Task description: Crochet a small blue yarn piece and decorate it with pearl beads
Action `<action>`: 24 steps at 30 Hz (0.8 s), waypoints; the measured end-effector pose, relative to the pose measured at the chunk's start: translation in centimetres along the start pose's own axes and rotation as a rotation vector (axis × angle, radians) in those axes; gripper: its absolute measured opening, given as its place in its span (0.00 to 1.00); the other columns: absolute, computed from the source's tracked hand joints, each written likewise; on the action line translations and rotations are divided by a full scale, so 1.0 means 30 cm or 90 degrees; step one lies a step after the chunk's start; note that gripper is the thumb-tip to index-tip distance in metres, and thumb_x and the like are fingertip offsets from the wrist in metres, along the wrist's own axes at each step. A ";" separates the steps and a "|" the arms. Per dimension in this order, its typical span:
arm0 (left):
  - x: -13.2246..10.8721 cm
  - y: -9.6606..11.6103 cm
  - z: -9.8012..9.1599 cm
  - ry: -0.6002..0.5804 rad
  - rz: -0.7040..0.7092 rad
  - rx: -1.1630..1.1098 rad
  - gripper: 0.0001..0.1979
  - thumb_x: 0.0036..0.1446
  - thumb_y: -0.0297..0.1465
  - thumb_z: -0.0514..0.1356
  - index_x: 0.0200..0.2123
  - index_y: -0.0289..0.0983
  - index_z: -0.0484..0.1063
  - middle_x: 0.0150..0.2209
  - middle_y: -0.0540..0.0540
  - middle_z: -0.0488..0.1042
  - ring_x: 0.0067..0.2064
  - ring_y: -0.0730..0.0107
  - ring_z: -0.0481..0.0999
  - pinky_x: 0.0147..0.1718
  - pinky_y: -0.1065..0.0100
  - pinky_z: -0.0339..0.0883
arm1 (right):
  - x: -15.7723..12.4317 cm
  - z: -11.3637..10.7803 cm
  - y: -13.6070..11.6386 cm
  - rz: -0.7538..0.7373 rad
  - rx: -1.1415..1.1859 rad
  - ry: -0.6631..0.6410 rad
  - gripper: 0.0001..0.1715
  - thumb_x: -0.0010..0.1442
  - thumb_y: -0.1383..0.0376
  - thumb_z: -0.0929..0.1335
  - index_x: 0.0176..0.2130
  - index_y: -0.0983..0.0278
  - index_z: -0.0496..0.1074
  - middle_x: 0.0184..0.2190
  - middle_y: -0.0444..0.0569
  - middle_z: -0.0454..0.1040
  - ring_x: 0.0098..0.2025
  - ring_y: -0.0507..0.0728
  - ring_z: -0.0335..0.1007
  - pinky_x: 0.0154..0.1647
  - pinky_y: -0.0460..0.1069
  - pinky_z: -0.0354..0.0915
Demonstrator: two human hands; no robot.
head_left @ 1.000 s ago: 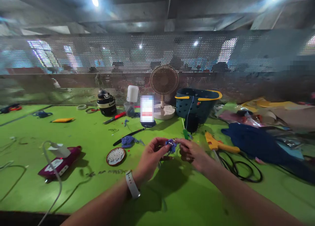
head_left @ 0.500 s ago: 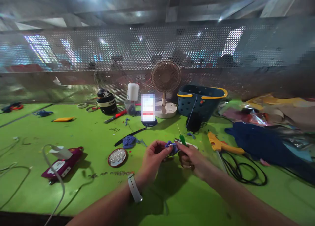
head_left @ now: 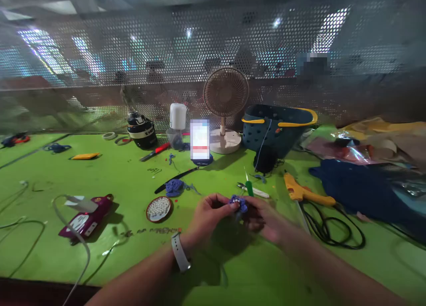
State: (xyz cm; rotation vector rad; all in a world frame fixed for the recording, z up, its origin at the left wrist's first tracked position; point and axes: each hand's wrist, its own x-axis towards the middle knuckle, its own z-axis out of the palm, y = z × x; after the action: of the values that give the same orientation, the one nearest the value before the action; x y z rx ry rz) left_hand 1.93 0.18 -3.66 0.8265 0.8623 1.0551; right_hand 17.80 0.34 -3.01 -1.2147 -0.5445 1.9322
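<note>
Tabletop (head_left: 109,177) in bright green, seen from the head camera. Above its near edge, around the middle, a purple flower (head_left: 243,205) with shiny beads at its centre is held up between two bare hands. The left hand (head_left: 209,215), wrist wearing a white band (head_left: 180,252), pinches the flower's left side between thumb and fingers. The right hand (head_left: 266,218) has its fingertips pressed together on the right side. Left of the hands sit a dish (head_left: 158,218) of pearls (head_left: 159,206) and a purple yarn piece (head_left: 174,187). Just beyond the right hand, a green-handled tool (head_left: 249,188) touches or overlaps pliers (head_left: 261,193); a yellow glue gun (head_left: 306,195) lies toward the right edge. Near the far edge stand a phone (head_left: 200,139), fan (head_left: 226,93) and basket (head_left: 278,139).
</note>
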 end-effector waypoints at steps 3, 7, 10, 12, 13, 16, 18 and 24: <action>0.005 -0.008 -0.007 -0.006 -0.024 -0.014 0.15 0.38 0.32 0.75 0.25 0.33 0.73 0.25 0.50 0.77 0.26 0.78 0.72 0.27 0.75 0.64 | -0.001 0.003 -0.004 -0.007 0.020 0.044 0.09 0.50 0.64 0.73 0.25 0.65 0.70 0.15 0.38 0.68 0.13 0.43 0.53 0.11 0.38 0.40; 0.011 -0.016 -0.020 -0.027 -0.026 0.007 0.13 0.42 0.34 0.73 0.27 0.33 0.75 0.26 0.50 0.77 0.26 0.78 0.72 0.27 0.75 0.63 | 0.003 -0.001 -0.014 -0.024 0.033 0.088 0.07 0.48 0.66 0.73 0.25 0.65 0.71 0.15 0.38 0.68 0.13 0.43 0.53 0.11 0.38 0.43; 0.011 -0.012 -0.024 -0.034 -0.008 0.026 0.12 0.44 0.36 0.72 0.27 0.33 0.76 0.24 0.51 0.75 0.24 0.81 0.68 0.26 0.76 0.62 | 0.009 -0.011 -0.016 -0.038 0.030 0.101 0.08 0.48 0.64 0.73 0.24 0.65 0.70 0.14 0.37 0.67 0.12 0.43 0.52 0.11 0.39 0.45; 0.008 -0.005 -0.021 -0.032 -0.018 0.020 0.13 0.44 0.37 0.72 0.27 0.33 0.77 0.24 0.52 0.74 0.25 0.81 0.68 0.26 0.76 0.63 | 0.012 -0.017 -0.013 -0.042 0.022 0.097 0.08 0.48 0.63 0.73 0.25 0.65 0.71 0.15 0.38 0.68 0.12 0.43 0.53 0.11 0.39 0.46; 0.006 -0.001 -0.019 -0.030 -0.026 0.012 0.14 0.43 0.37 0.72 0.27 0.34 0.76 0.25 0.51 0.74 0.25 0.80 0.68 0.26 0.76 0.64 | 0.012 -0.019 -0.011 -0.043 0.016 0.092 0.08 0.48 0.63 0.73 0.26 0.65 0.72 0.16 0.39 0.70 0.13 0.43 0.55 0.11 0.39 0.46; -0.001 0.011 -0.009 -0.028 -0.047 -0.014 0.15 0.42 0.37 0.73 0.28 0.34 0.76 0.28 0.50 0.76 0.29 0.76 0.72 0.28 0.74 0.66 | 0.009 -0.018 -0.004 -0.050 -0.008 0.078 0.08 0.48 0.62 0.73 0.28 0.65 0.74 0.19 0.42 0.73 0.17 0.47 0.64 0.13 0.41 0.51; -0.004 0.017 -0.004 -0.027 -0.050 -0.018 0.15 0.43 0.37 0.72 0.29 0.34 0.75 0.28 0.49 0.76 0.29 0.75 0.73 0.28 0.74 0.66 | 0.005 -0.013 -0.001 -0.063 -0.025 0.082 0.08 0.48 0.62 0.73 0.28 0.64 0.74 0.20 0.43 0.73 0.19 0.49 0.65 0.15 0.42 0.53; -0.007 0.028 -0.002 0.011 -0.004 -0.005 0.15 0.44 0.35 0.72 0.34 0.35 0.74 0.27 0.51 0.75 0.27 0.78 0.71 0.25 0.76 0.64 | -0.016 0.006 -0.019 -0.140 -0.073 0.087 0.16 0.46 0.60 0.75 0.22 0.63 0.66 0.11 0.33 0.56 0.13 0.44 0.44 0.15 0.43 0.41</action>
State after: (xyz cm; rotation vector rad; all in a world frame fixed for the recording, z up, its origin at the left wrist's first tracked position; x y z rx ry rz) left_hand 1.51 0.23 -2.91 0.8087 0.8750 1.0612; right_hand 17.98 0.31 -2.26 -1.2912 -0.6931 1.6405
